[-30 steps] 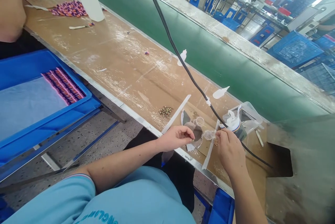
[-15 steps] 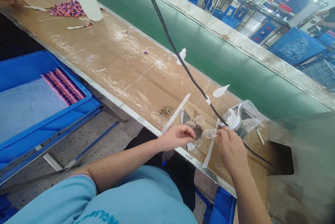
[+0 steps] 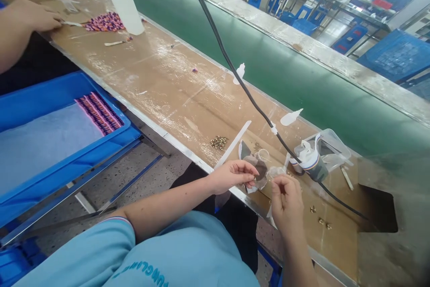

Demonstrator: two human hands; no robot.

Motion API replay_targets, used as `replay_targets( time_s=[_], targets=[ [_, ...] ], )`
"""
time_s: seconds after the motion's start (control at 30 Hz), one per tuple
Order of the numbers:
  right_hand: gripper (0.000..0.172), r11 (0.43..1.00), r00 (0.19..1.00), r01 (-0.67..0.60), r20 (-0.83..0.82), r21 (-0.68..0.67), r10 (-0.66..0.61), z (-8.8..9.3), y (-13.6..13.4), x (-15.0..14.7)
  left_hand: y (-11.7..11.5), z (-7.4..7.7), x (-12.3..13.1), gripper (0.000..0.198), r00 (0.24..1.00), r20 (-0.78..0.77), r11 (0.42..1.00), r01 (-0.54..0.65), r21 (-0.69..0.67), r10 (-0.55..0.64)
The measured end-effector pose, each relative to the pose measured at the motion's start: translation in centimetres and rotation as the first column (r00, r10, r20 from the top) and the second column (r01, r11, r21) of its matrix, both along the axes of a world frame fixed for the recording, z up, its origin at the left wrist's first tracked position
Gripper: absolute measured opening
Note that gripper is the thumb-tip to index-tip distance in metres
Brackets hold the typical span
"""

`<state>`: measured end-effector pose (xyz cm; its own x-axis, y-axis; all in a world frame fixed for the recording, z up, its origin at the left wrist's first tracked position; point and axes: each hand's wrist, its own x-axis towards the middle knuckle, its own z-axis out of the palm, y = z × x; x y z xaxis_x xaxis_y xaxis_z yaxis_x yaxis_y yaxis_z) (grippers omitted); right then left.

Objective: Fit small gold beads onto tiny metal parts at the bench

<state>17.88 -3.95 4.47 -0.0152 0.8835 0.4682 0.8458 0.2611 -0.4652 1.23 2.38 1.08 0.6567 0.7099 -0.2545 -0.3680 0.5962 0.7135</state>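
Observation:
My left hand [image 3: 235, 174] is pinched at the fingertips over a round dark patch [image 3: 259, 171] on the bench; whatever is between the fingers is too small to make out. Close by on the right, my right hand [image 3: 286, 195] has its thumb and fingers drawn together, their contents also hidden. Just beyond the fingertips lie a clear round dish [image 3: 277, 171] and another clear ring-shaped dish [image 3: 264, 155]. Left of a white strip [image 3: 235, 141] sits a pile of small gold-and-dark pieces [image 3: 219, 142]. Several similar pieces [image 3: 321, 221] lie right of my right hand.
A black cable [image 3: 231, 63] hangs across the bench. Small white bottles [image 3: 291, 117], a clear plastic box [image 3: 336, 143] and a large bottle [image 3: 124, 7] stand along the far side. At far left a co-worker's hand [image 3: 33, 16] reaches near colourful pieces [image 3: 104, 22]. A blue tray [image 3: 67, 83] is at left.
My right hand has moved down from the clear dish toward my left hand, uncovering small pieces on the right. The co-worker's hand shows more fully. The whole view has shifted slightly.

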Motion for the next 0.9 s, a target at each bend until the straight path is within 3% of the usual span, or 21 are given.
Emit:
replay_targets(
  time_s=[0.23,0.9],
  targets=[
    [0.009,0.997,0.996,-0.067,-0.062,-0.031,0.065,-1.0,0.2,-1.4,0.2,0.2,-0.3,0.038,1.0,-0.003,0.998,0.025,-0.053,-0.025],
    [0.011,0.995,0.994,-0.098,0.052,-0.025,0.099,-1.5,0.4,-1.7,0.4,0.8,-0.3,0.045,0.997,-0.03,0.993,0.062,-0.098,-0.065]
  ],
)
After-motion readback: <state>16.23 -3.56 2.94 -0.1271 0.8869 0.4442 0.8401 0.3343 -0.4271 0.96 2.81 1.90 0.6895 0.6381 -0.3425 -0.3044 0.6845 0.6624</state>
